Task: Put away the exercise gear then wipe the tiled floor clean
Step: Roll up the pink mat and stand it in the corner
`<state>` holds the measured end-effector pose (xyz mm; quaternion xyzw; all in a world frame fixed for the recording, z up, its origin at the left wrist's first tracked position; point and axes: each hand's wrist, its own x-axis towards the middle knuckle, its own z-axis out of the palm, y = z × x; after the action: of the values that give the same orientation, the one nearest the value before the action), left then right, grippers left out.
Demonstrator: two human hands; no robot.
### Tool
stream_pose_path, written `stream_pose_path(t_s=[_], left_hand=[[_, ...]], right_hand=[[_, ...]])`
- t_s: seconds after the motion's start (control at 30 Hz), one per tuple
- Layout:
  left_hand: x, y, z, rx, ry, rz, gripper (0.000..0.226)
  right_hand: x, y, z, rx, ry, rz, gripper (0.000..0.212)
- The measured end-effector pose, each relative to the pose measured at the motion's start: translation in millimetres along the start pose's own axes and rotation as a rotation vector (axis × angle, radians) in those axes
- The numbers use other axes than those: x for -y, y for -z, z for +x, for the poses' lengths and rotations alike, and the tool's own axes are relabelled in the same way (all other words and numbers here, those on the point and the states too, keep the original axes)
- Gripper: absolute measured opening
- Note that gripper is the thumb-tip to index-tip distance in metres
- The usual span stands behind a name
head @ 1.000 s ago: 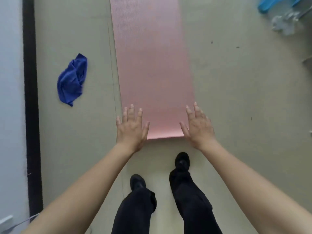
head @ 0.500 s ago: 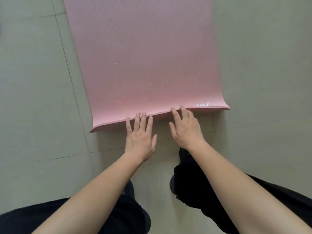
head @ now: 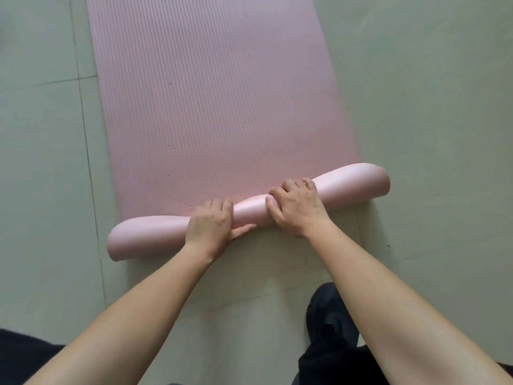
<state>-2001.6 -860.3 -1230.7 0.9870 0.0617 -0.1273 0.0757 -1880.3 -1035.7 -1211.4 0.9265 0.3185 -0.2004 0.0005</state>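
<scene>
A moment ago the near edge of the pink yoga mat [head: 216,107] lay flat; now it is a loose first roll. Our left hand [head: 209,226] and right hand [head: 298,207] both grip it at the middle; beyond them the mat lies flat on the tiled floor [head: 430,107]. We judge the rolling has only begun.

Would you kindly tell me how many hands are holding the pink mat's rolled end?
2. The left hand grips the pink mat left of the roll's middle; the right hand grips it just right of there.
</scene>
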Motion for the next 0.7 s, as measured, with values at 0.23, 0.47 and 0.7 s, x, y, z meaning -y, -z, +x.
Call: stream_pose_path(t_s=[0.23, 0.47, 0.7], left_hand=[[6.1, 14.6, -13.7, 0.232, 0.061, -0.099, 0.054], [14.3, 15.5, 18.3, 0.158, 0.184, -0.147, 0.058], [-5.4, 6.9, -14.1, 0.01, 0.182, 0.059, 0.056]], right_hand=[[1.3, -11.1, -41.6, -0.037, 0.084, 0.008, 0.065], [-3.1, -20.9, -42.6, -0.135, 0.167, -0.159, 0.069], [22.9, 0.9, 11.5, -0.132, 0.016, -0.064, 0.058]])
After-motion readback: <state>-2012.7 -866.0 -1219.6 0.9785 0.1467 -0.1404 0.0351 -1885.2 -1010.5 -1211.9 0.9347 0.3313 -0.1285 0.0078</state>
